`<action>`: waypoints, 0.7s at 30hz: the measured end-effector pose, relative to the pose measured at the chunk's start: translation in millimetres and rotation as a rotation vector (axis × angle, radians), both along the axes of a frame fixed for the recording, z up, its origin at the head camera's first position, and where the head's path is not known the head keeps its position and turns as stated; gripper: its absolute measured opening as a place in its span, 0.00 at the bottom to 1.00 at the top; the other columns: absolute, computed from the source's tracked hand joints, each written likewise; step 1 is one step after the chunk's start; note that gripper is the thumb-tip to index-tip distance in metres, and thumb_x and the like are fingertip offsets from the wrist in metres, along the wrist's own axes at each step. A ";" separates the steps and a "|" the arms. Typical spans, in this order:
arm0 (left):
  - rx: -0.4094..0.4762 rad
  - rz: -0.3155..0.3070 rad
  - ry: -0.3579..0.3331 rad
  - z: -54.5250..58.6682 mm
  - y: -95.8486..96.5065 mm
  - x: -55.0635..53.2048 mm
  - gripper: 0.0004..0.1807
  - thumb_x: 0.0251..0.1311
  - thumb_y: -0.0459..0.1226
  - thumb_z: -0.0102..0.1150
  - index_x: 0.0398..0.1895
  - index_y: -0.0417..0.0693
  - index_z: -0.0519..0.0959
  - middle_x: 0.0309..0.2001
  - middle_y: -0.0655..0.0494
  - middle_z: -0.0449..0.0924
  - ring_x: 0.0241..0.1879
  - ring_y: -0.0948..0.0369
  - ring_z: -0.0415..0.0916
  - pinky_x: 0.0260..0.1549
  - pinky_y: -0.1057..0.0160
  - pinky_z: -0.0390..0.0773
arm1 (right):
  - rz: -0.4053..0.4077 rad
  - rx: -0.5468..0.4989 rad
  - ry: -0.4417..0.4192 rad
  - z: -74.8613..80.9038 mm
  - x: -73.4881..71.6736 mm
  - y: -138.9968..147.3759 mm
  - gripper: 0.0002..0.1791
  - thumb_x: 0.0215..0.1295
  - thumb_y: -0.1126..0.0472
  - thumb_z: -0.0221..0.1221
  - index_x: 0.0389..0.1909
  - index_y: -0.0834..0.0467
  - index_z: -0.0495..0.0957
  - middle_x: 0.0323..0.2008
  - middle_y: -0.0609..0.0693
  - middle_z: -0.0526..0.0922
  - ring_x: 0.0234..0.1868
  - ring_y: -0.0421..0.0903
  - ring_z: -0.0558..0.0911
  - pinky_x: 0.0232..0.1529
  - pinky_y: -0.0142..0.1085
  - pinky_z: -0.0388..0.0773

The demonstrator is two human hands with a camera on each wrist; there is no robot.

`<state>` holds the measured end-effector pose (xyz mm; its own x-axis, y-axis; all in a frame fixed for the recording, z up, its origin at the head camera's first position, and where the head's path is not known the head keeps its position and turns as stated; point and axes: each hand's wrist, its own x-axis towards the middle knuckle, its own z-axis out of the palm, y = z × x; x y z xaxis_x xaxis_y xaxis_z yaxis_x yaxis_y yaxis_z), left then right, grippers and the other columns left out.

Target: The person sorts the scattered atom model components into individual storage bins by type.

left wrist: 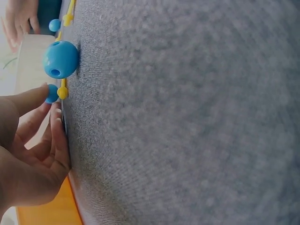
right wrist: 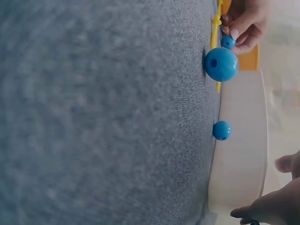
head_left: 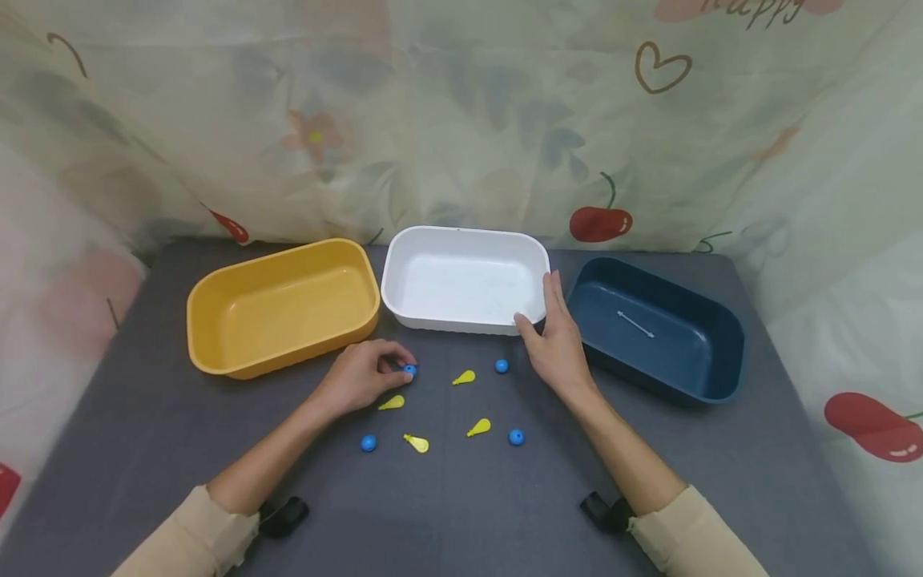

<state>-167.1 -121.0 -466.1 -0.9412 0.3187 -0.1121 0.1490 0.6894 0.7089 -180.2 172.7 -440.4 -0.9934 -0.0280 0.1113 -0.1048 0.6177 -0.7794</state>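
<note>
My left hand [head_left: 364,375] pinches a blue bead [head_left: 409,369] between thumb and fingers, low over the table in front of the yellow bin. The bead has a hole through it, seen in the right wrist view. My right hand [head_left: 558,346] rests against the right end of the white bin [head_left: 461,326], thumb at the front rim and fingers extended along the side. Other blue beads lie at the right [head_left: 501,366], front right [head_left: 516,437] and front left [head_left: 368,443]. Several small yellow teardrop-shaped pieces [head_left: 479,428] lie among them.
The yellow bin [head_left: 288,312] stands left of the white one. At the right, a navy bin [head_left: 667,300] holds a thin white stick [head_left: 635,324]. A dark grey cloth [head_left: 447,513] covers the table. Behind hangs a printed curtain [head_left: 461,120].
</note>
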 end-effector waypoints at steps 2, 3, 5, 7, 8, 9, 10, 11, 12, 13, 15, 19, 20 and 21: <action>0.012 0.000 -0.006 0.3 -0.4 0.0 0.07 0.59 0.41 0.71 0.40 0.55 0.85 0.29 0.62 0.81 0.27 0.63 0.75 0.28 0.61 0.74 | -0.001 -0.001 -0.017 0.5 -1.3 0.0 0.43 0.73 0.58 0.57 0.79 0.62 0.42 0.79 0.58 0.40 0.78 0.54 0.44 0.74 0.50 0.48; 0.022 0.001 -0.011 0.6 -0.5 0.0 0.07 0.59 0.40 0.70 0.40 0.55 0.85 0.29 0.61 0.81 0.27 0.62 0.75 0.28 0.61 0.74 | 0.000 0.001 -0.031 0.6 -1.8 0.2 0.43 0.73 0.58 0.56 0.79 0.62 0.41 0.79 0.58 0.39 0.78 0.54 0.43 0.74 0.50 0.47; 0.051 -0.005 -0.020 1.1 -0.7 0.3 0.07 0.60 0.39 0.69 0.41 0.54 0.85 0.31 0.61 0.82 0.30 0.63 0.77 0.30 0.62 0.76 | 0.001 -0.006 -0.060 -0.4 -3.4 1.5 0.43 0.74 0.58 0.55 0.79 0.62 0.40 0.79 0.58 0.38 0.78 0.54 0.43 0.74 0.50 0.46; 0.083 -0.015 -0.023 2.4 0.1 0.5 0.08 0.60 0.38 0.69 0.42 0.53 0.85 0.34 0.61 0.83 0.33 0.63 0.79 0.33 0.62 0.78 | 0.003 -0.024 -0.087 -2.5 -5.0 3.6 0.43 0.74 0.58 0.55 0.79 0.62 0.40 0.79 0.57 0.38 0.79 0.53 0.42 0.74 0.49 0.47; 0.099 -0.021 -0.023 3.5 1.1 0.6 0.08 0.61 0.38 0.69 0.42 0.53 0.85 0.35 0.60 0.84 0.34 0.63 0.80 0.35 0.62 0.79 | 0.004 -0.034 -0.097 -3.7 -5.6 4.7 0.43 0.74 0.58 0.55 0.79 0.61 0.39 0.79 0.57 0.37 0.79 0.53 0.42 0.74 0.49 0.48; 0.114 -0.029 -0.023 4.8 2.2 0.4 0.08 0.61 0.38 0.69 0.43 0.52 0.85 0.36 0.60 0.84 0.35 0.63 0.81 0.36 0.62 0.80 | 0.003 -0.046 -0.104 -4.3 -6.0 5.7 0.43 0.75 0.58 0.55 0.79 0.61 0.39 0.79 0.56 0.37 0.79 0.52 0.42 0.74 0.48 0.49; 0.125 -0.036 -0.022 6.1 3.3 0.1 0.08 0.61 0.37 0.69 0.43 0.52 0.84 0.37 0.60 0.85 0.36 0.63 0.81 0.37 0.62 0.81 | 0.000 -0.059 -0.105 -4.7 -6.6 6.3 0.43 0.74 0.58 0.55 0.79 0.61 0.40 0.79 0.56 0.37 0.79 0.52 0.42 0.73 0.47 0.51; 0.134 -0.042 -0.020 7.7 4.6 -0.5 0.08 0.61 0.37 0.69 0.43 0.52 0.84 0.38 0.59 0.85 0.37 0.63 0.82 0.37 0.62 0.81 | -0.001 -0.072 -0.108 -4.4 -6.9 6.7 0.43 0.74 0.58 0.56 0.79 0.61 0.40 0.79 0.56 0.37 0.78 0.52 0.43 0.73 0.47 0.53; 0.139 -0.045 -0.020 9.5 5.8 -0.9 0.08 0.61 0.37 0.69 0.43 0.52 0.84 0.38 0.59 0.85 0.37 0.63 0.82 0.37 0.62 0.81 | 0.001 -0.082 -0.108 -3.7 -6.8 6.6 0.44 0.74 0.58 0.56 0.79 0.60 0.39 0.79 0.56 0.37 0.78 0.51 0.43 0.72 0.46 0.54; 0.143 -0.048 -0.022 11.4 6.9 -1.2 0.08 0.60 0.37 0.69 0.43 0.51 0.84 0.38 0.59 0.85 0.37 0.63 0.82 0.37 0.62 0.81 | 0.002 -0.089 -0.110 -3.1 -6.8 6.5 0.44 0.73 0.58 0.57 0.79 0.60 0.39 0.79 0.56 0.38 0.78 0.52 0.44 0.72 0.46 0.55; 0.149 -0.050 -0.027 15.1 8.2 -1.7 0.08 0.60 0.36 0.69 0.43 0.51 0.84 0.38 0.59 0.85 0.37 0.63 0.82 0.37 0.62 0.82 | 0.007 -0.101 -0.111 -1.7 -6.8 5.8 0.45 0.73 0.59 0.58 0.79 0.60 0.39 0.79 0.56 0.39 0.78 0.52 0.47 0.71 0.46 0.57; 0.166 -0.057 -0.019 21.7 9.0 -3.2 0.10 0.60 0.36 0.69 0.44 0.51 0.84 0.38 0.59 0.85 0.37 0.62 0.82 0.37 0.62 0.82 | 0.029 -0.108 -0.100 -2.1 -7.1 5.5 0.47 0.71 0.61 0.60 0.79 0.61 0.39 0.79 0.57 0.44 0.76 0.53 0.54 0.69 0.46 0.61; 0.172 -0.060 -0.017 23.5 8.9 -3.7 0.10 0.60 0.35 0.69 0.45 0.51 0.84 0.38 0.59 0.85 0.37 0.62 0.82 0.37 0.62 0.82 | 0.034 -0.109 -0.097 -2.2 -7.1 5.7 0.47 0.71 0.61 0.60 0.79 0.61 0.39 0.79 0.57 0.45 0.76 0.53 0.55 0.69 0.46 0.61; 0.181 -0.062 -0.017 25.4 8.9 -4.5 0.11 0.60 0.35 0.69 0.45 0.51 0.84 0.38 0.59 0.85 0.37 0.62 0.82 0.38 0.62 0.82 | 0.040 -0.107 -0.094 -2.2 -7.1 5.9 0.47 0.70 0.62 0.60 0.79 0.62 0.38 0.79 0.57 0.45 0.76 0.53 0.56 0.69 0.46 0.61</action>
